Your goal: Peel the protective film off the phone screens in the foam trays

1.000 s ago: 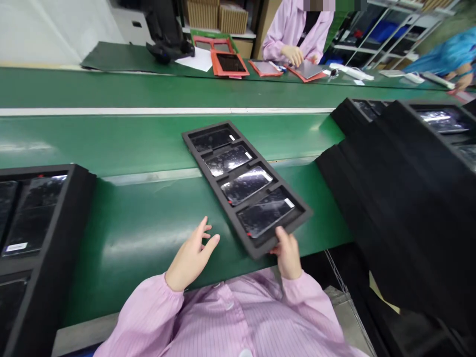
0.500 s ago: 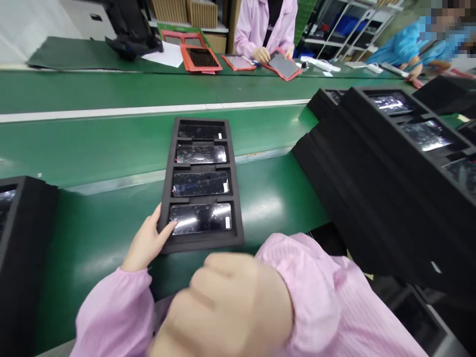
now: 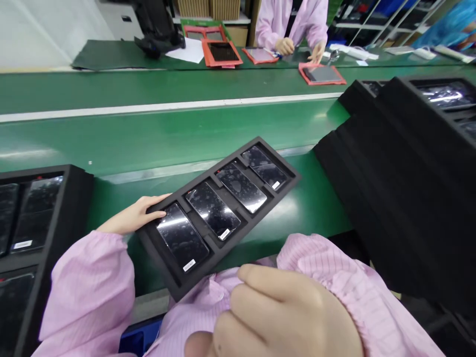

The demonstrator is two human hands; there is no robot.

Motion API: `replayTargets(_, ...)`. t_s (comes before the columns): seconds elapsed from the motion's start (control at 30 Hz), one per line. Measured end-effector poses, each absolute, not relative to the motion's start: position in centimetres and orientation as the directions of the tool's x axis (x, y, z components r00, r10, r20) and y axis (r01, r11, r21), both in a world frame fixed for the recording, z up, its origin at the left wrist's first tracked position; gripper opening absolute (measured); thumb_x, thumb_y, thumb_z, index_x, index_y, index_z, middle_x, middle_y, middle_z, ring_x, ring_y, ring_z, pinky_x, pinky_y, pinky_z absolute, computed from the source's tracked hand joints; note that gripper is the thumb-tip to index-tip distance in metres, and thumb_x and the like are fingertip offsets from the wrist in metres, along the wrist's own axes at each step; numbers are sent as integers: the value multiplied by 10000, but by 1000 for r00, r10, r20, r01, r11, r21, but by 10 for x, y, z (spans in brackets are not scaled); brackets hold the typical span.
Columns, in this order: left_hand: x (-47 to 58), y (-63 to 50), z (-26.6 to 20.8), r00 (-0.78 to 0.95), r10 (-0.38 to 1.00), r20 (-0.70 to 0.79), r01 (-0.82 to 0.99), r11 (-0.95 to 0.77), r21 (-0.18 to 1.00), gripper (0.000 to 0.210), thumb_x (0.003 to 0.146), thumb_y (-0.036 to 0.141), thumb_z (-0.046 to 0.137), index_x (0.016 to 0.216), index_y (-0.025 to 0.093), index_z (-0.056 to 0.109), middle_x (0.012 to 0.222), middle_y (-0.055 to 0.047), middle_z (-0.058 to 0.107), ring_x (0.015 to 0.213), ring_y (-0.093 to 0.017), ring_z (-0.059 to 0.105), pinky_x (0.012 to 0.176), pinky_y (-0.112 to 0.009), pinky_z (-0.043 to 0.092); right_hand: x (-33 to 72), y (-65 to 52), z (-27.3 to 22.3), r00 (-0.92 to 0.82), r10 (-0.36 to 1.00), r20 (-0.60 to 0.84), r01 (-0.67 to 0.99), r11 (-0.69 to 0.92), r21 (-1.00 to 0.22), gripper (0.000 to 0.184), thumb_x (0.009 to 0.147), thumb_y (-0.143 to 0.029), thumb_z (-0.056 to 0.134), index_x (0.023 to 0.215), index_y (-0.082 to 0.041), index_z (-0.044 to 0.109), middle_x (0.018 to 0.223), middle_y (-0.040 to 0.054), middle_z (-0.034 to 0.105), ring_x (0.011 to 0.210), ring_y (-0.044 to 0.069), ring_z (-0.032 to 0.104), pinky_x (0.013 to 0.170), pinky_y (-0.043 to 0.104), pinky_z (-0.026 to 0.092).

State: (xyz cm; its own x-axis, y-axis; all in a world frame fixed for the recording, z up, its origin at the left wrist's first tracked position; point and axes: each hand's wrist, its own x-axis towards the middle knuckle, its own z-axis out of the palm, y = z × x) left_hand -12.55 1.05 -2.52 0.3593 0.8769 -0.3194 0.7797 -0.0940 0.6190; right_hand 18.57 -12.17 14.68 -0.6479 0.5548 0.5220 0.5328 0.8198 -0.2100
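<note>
- The left hand [image 3: 136, 215] has its grip closed on the left end of a black foam tray [image 3: 203, 228], thumb over the top edge.
- That tray lies slantwise in front of the person, above the green desk [image 3: 297, 215], its near corner against the pink smock [image 3: 186, 322]; whether any of it rests on the surface I cannot tell.
- Its four slots hold one dark phone screen each, the nearest [image 3: 182, 238] bearing a white label [image 3: 189, 266] at its lower end.
- The right hand [image 3: 282, 317] is close to the camera, apart from the tray, fingers curled; its palm is hidden, so I cannot tell how far its grip is closed or whether it holds anything.
- At the left edge stands another foam tray [image 3: 76, 213] with more screens [image 3: 39, 213].
- On the right is a large stack of black foam trays [image 3: 390, 188], glossy screens [image 3: 448, 94] showing on top.
- Across the desk, a co-worker in pink [image 3: 267, 27] has one hand [image 3: 318, 52] at a red-edged tablet panel [image 3: 322, 74].
</note>
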Motion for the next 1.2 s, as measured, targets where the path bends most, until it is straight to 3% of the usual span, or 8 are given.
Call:
replayTargets(0.17,-120,54,-17,487,814,-319,723,-171,669,712,811,645,570,1407,262,497,1414,-12,543,1283,-267,518,1115,-318,359,211,-84,132,-567,596,569,597,773,-215,294,871,-232,646,602,-186,539,534,-40,478,515,105,434,514,289,334)
replayTargets(0.3,-110,83,-19,546,787,-288,691,-228,686,597,807,583,598,1343,321,565,1349,10,601,1215,-252,580,1076,-321,404,263,-27,79,-242,823,514,870,418,-260,154,893,-299,598,886,-167,676,725,13,621,679,145,579,650,264,439)
replayTargets(0.4,-100,99,-28,460,868,-188,700,-225,678,528,797,554,605,1263,309,635,1356,-9,595,1280,-271,514,1143,-384,314,311,-4,28,1,924,383,982,72,-177,506,837,-387,607,1233,-71,614,1110,187,624,1049,322,574,928,422,445)
replayTargets(0.5,-96,101,-40,287,955,-79,721,-161,674,458,818,535,580,1175,268,689,1317,-65,610,1291,-298,478,1161,-465,255,348,-5,-10,316,931,181,943,-288,-167,777,817,-453,579,1416,20,429,1251,276,538,1169,405,510,994,499,405)
replayTargets(0.73,-114,72,-57,-11,1000,7,619,2,786,405,848,461,507,1082,195,705,1182,-71,672,1147,-241,583,1054,-346,402,370,-14,-29,462,879,115,885,-449,-125,827,824,-539,484,1382,70,441,1198,273,577,1162,390,523,1033,477,370)
replayTargets(0.87,-127,65,-57,-79,996,-36,560,75,825,384,825,480,539,996,194,731,1029,-61,726,981,-241,647,917,-326,477,375,-5,-18,541,837,-77,831,-547,-105,604,813,-590,468,1119,-101,647,1058,174,664,999,359,599,846,436,451)
replayTargets(1.03,-133,63,-59,-133,989,-57,496,116,860,363,800,494,570,872,179,734,833,-55,726,758,-207,660,745,-290,505,388,6,-19,532,826,-187,792,-563,-236,483,756,-687,471,678,-218,557,749,55,647,699,258,577,624,358,402)
replayTargets(1.2,-133,66,-63,-185,983,-14,437,95,895,349,815,462,564,924,171,722,707,-33,681,712,-180,647,725,-276,502,393,22,-33,464,876,-135,803,-480,-355,502,732,-700,458,772,-211,565,760,65,640,713,254,582,619,338,395)
